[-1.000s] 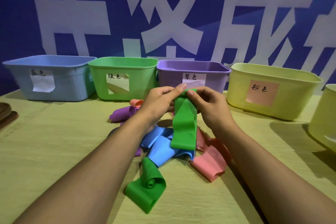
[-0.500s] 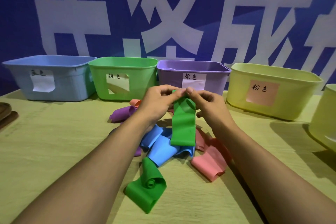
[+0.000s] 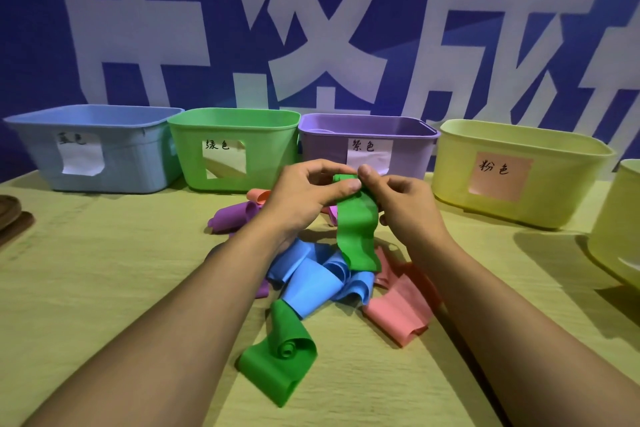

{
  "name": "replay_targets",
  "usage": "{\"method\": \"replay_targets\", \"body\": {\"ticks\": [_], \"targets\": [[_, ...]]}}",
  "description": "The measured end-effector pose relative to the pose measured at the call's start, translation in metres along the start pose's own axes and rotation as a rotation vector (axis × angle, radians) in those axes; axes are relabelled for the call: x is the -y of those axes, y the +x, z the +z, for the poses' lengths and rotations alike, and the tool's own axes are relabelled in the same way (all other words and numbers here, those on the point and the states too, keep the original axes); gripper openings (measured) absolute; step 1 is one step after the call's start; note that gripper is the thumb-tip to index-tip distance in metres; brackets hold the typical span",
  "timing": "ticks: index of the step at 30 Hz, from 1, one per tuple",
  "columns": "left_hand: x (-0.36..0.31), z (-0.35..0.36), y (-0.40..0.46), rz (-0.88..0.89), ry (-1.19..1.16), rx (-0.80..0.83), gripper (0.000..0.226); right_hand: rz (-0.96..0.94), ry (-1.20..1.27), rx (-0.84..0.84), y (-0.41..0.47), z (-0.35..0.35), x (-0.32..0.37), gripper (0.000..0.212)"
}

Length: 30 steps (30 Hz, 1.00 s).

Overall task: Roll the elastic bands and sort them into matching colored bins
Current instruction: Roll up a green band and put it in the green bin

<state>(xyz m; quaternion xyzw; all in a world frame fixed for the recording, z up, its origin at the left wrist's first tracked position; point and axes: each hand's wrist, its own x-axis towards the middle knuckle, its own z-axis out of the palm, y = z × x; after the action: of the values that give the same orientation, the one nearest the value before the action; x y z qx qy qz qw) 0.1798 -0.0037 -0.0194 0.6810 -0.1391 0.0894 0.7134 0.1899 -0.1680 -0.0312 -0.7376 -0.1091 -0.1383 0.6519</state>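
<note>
A green elastic band [image 3: 357, 232] hangs above the pile, its top end curled into a small roll. My left hand [image 3: 304, 194] and my right hand [image 3: 401, 204] both pinch that rolled top with thumbs and fingertips. Below them lie loose bands: a second green band [image 3: 280, 357] nearest me, blue bands [image 3: 311, 284], pink bands [image 3: 401, 305] and a purple band [image 3: 232, 217]. Along the back stand a blue bin [image 3: 104, 180], a green bin [image 3: 194, 163], a purple bin [image 3: 318, 152] and a yellow bin [image 3: 554, 198] with a pink label.
Another pale yellow container [image 3: 616, 229] is cut off at the right edge. A dark wooden object [image 3: 8, 211] lies at the far left. A blue wall with large white characters rises behind the bins. The yellow-green tabletop [image 3: 104, 270] stretches to both sides.
The roll at the green band's top has grown and its hanging tail has shortened, lifting higher off the pile. Both hands stay at about the same place.
</note>
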Motion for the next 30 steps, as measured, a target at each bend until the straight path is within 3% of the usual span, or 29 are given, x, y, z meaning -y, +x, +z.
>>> {"method": "replay_targets", "body": {"ticks": [14,19,26,30], "targets": [[0.005,-0.001,0.005,-0.067,-0.014,-0.011,0.026,-0.093,0.046,0.054,0.005,0.002,-0.005,0.014],[0.007,0.001,0.005,-0.123,-0.002,-0.035,0.039,-0.149,0.081,0.077,0.004,0.003,-0.004,0.005],[0.006,0.001,0.005,-0.075,0.015,-0.051,0.034,-0.112,0.116,0.06,-0.001,0.002,0.0,0.015],[0.006,0.001,0.005,-0.048,0.008,-0.051,0.03,0.016,0.087,0.048,-0.003,0.002,0.005,0.042]]}}
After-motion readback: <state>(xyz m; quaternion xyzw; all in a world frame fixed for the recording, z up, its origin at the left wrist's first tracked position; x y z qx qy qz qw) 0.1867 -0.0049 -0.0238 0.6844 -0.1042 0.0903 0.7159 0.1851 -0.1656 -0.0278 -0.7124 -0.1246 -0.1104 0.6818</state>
